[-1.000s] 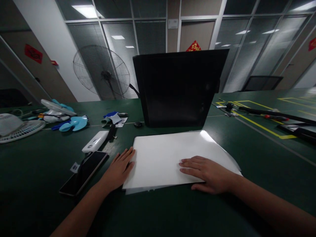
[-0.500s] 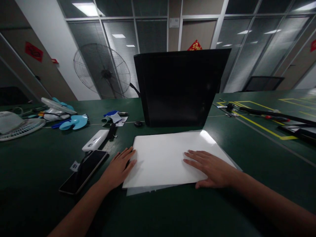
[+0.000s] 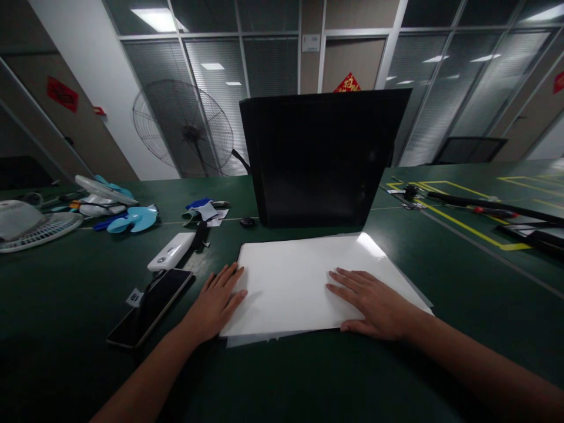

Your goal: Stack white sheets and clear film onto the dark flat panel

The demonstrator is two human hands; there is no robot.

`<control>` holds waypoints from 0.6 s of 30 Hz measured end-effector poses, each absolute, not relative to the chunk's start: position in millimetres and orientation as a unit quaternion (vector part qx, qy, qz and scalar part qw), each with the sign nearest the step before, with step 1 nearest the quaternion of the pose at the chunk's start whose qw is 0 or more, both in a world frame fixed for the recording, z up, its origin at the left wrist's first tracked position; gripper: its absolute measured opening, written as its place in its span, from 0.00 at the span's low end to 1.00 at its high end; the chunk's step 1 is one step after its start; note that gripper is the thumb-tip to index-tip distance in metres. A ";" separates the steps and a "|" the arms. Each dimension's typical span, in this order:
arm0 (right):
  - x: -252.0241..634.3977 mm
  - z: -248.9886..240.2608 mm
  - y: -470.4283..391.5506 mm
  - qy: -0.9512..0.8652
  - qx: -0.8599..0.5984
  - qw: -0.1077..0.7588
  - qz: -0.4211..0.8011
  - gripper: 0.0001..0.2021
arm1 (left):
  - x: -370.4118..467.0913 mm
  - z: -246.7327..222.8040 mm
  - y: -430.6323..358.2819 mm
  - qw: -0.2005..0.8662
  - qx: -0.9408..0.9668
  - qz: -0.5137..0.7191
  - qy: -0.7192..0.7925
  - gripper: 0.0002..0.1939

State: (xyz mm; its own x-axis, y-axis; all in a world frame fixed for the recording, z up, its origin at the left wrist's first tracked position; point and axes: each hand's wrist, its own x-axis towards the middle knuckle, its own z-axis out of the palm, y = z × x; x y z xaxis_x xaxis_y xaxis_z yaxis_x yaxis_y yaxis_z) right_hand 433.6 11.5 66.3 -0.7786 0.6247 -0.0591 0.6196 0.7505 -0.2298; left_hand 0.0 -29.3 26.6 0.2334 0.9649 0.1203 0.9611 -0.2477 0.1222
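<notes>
A white board or sheet (image 3: 286,288) lies flat on the green table, with a translucent sheet (image 3: 251,339) showing under its near edge. My left hand (image 3: 215,302) rests at the board's left edge, fingers spread and the tips on the white surface. On the right part of the board lies my right hand (image 3: 372,302), palm down with fingers apart; its thumb is near the front edge. Neither hand holds anything. Behind the board stands a large black panel (image 3: 321,158).
Left of the board are a phone (image 3: 150,308) and a white device (image 3: 171,251) with a cable. Blue fan blades (image 3: 134,219) and fan parts lie farther left. A black mouse (image 3: 247,222) sits near the panel. Black rods (image 3: 489,202) lie on the right.
My right thumb has shifted slightly left, and my left hand has slid a little to the right on the board's edge. The board looks almost unmoved.
</notes>
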 end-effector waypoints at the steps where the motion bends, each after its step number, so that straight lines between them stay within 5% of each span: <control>1: 432.3 66.1 10.8 -0.934 -0.338 0.009 0.120 0.45 | -0.8 25.2 -29.4 0.011 0.786 0.084 0.613 0.33; 18: 425.9 64.8 6.1 -0.928 -0.357 0.014 0.105 0.47 | -1.0 24.4 -29.9 0.023 0.791 0.061 0.608 0.37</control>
